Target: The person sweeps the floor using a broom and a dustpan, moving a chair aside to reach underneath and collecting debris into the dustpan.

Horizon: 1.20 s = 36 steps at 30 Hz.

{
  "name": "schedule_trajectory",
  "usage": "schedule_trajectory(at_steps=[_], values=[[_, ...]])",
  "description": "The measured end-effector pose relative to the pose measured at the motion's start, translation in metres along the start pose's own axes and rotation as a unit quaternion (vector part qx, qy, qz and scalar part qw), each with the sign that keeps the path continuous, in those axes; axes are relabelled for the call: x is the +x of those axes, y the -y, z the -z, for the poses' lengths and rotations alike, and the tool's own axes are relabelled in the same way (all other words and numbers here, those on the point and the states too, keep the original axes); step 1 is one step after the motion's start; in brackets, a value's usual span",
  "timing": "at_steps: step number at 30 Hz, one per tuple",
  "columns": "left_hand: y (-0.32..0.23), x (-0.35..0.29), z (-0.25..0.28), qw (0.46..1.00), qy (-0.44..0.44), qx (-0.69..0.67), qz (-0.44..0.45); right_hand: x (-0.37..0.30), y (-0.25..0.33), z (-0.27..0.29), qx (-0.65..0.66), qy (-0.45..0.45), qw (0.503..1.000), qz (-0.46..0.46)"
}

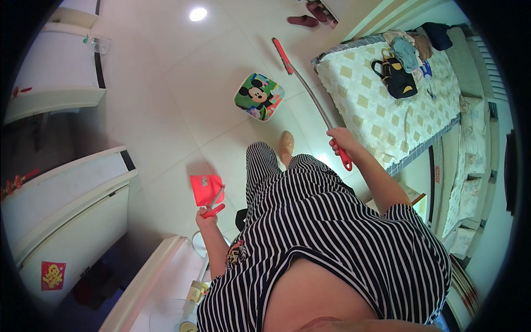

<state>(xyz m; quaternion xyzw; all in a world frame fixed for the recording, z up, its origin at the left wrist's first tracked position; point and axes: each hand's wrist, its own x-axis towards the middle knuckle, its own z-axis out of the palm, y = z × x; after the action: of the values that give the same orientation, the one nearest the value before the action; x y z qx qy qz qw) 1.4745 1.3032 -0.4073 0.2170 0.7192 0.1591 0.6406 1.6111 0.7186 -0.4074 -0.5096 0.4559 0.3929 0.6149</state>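
My right hand (344, 143) is closed round the red-ended grey handle of a broom (313, 95). The broom reaches forward and to the left, with its narrow red head (282, 56) out over the tiled floor. Down on the left, my left hand (207, 216) grips the red handle of a dustpan (204, 190). The dustpan's red scoop hangs just beyond that hand; whether it touches the floor I cannot tell. Between the two tools, a small square stool (260, 97) with a cartoon mouse on its top stands ahead of my feet.
A table (359, 105) with a patterned cloth stands on the right, bearing a black bag (395, 77) and clothes. Behind it runs a sofa (470, 144). White cabinets (72, 221) line the left. Dark red slippers (302, 21) lie at the far end. A white counter (160, 276) is near my left arm.
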Motion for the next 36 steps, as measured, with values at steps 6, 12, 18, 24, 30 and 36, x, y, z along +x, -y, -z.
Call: schedule_trajectory(at_steps=[6, 12, 18, 24, 30, 36], values=[[-0.001, 0.061, 0.015, 0.996, -0.014, -0.055, 0.072, 0.002, -0.006, 0.005, -0.045, 0.001, 0.999, -0.019], [0.000, 0.019, -0.072, 0.992, -0.062, -0.095, 0.052, -0.001, 0.016, 0.017, -0.085, -0.001, 0.996, -0.014], [0.010, 0.004, -0.076, 0.992, -0.052, -0.112, 0.037, 0.057, 0.041, 0.011, 0.046, 0.062, 0.996, -0.039], [0.013, -0.039, -0.079, 0.989, -0.035, -0.139, 0.029, 0.177, 0.134, -0.006, 0.266, 0.204, 0.940, -0.062], [-0.004, -0.084, -0.117, 0.973, -0.040, -0.164, 0.155, 0.271, 0.226, 0.002, 0.444, 0.203, 0.868, -0.086], [-0.046, -0.033, -0.083, 0.991, -0.066, -0.114, 0.024, 0.266, 0.226, 0.013, 0.516, 0.231, 0.821, -0.084]])
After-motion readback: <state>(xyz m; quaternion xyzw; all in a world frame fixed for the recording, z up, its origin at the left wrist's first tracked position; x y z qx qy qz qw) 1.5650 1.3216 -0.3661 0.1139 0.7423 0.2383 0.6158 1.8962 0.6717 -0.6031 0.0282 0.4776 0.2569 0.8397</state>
